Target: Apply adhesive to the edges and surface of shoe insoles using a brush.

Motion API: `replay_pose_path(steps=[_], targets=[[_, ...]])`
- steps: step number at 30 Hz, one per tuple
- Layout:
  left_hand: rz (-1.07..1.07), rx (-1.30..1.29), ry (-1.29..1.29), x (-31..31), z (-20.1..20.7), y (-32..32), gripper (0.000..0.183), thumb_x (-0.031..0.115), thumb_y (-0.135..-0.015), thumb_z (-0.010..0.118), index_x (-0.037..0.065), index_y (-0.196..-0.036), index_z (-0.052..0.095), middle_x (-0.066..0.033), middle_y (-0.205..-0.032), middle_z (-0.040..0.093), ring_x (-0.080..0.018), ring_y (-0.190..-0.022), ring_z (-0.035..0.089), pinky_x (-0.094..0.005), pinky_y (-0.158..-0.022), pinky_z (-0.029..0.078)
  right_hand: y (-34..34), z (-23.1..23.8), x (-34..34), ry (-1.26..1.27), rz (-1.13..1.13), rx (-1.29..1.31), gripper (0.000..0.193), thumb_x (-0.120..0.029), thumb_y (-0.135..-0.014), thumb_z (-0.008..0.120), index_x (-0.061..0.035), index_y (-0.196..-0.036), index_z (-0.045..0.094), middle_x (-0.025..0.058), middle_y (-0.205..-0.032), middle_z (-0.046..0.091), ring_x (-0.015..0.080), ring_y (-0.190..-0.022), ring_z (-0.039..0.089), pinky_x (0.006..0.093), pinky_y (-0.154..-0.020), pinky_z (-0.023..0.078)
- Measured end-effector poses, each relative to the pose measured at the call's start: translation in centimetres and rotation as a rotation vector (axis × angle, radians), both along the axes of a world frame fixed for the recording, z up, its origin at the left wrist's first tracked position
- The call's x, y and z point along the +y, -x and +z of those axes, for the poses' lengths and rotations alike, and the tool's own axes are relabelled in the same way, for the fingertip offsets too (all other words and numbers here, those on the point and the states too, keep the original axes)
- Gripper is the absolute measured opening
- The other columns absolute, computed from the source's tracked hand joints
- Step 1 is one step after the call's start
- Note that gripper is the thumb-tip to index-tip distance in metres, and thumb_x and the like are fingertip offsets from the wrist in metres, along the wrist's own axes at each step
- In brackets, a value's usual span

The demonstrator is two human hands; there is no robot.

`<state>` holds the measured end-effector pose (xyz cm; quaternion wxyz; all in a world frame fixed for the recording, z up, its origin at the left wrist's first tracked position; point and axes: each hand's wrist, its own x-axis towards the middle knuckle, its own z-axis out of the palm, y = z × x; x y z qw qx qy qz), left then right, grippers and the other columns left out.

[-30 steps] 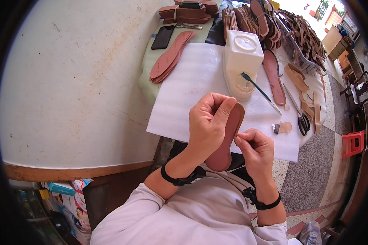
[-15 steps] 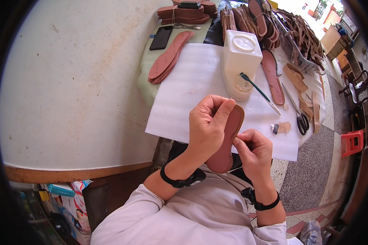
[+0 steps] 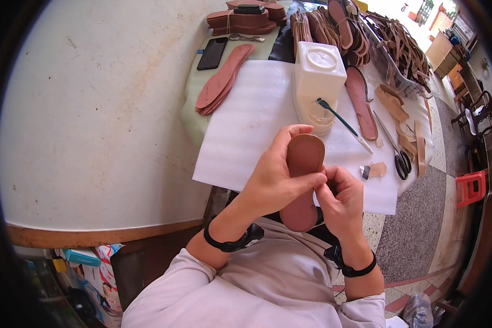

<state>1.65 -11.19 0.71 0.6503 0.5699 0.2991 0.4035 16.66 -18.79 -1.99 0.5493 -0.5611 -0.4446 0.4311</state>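
Note:
Between my hands, above my lap, is a reddish-brown insole with a tan edge. My left hand wraps it from the left, fingers behind and thumb laid across its middle. On the opposite side my right hand pinches the insole's right edge, its fingertips meeting the left thumb. Whether a thin strip is also between those fingertips, I cannot make out. Just beyond stands a white plastic container with an opening low in front. A dark green-handled brush leans out of that opening.
Stacked insoles and a black phone lie at the far left of the white foam sheet. To the right are a single insole, scissors and leather scraps. A crate of straps stands behind.
My left thumb has slid from the insole's top end down across its middle, toward my right fingertips. The insole now stands more upright, its face turned more toward me.

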Motion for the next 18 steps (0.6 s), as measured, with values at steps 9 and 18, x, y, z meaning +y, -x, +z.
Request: replay_pose_path(steps=[9, 18], targets=[[0.095, 0.074, -0.092, -0.2, -1.4, -0.4, 0.052, -0.006, -0.086, 0.078, 0.001, -0.131, 0.052, -0.0064, -0.113, 0.064, -0.0117, -0.103, 0.065, -0.0293, -0.092, 0.055, -0.5, 0.3, 0.3, 0.011, 0.019, 0.025, 0.006, -0.002, -0.097, 0.065, 0.0039, -0.096, 0.066, -0.0030, -0.078, 0.065, 0.0006, -0.070, 0.055, 0.0185, -0.062, 0.045], [0.093, -0.092, 0.080, 0.0, -1.8, -0.5, 0.045, -0.004, -0.090, 0.075, -0.001, -0.128, 0.050, -0.0085, -0.110, 0.066, -0.0184, -0.103, 0.071, -0.0327, -0.091, 0.058, -1.6, 1.2, 1.2, 0.058, 0.145, 0.143, 0.004, -0.001, -0.099, 0.066, 0.0032, -0.099, 0.065, 0.0007, -0.089, 0.069, 0.0037, -0.081, 0.061, 0.0199, -0.072, 0.050]])
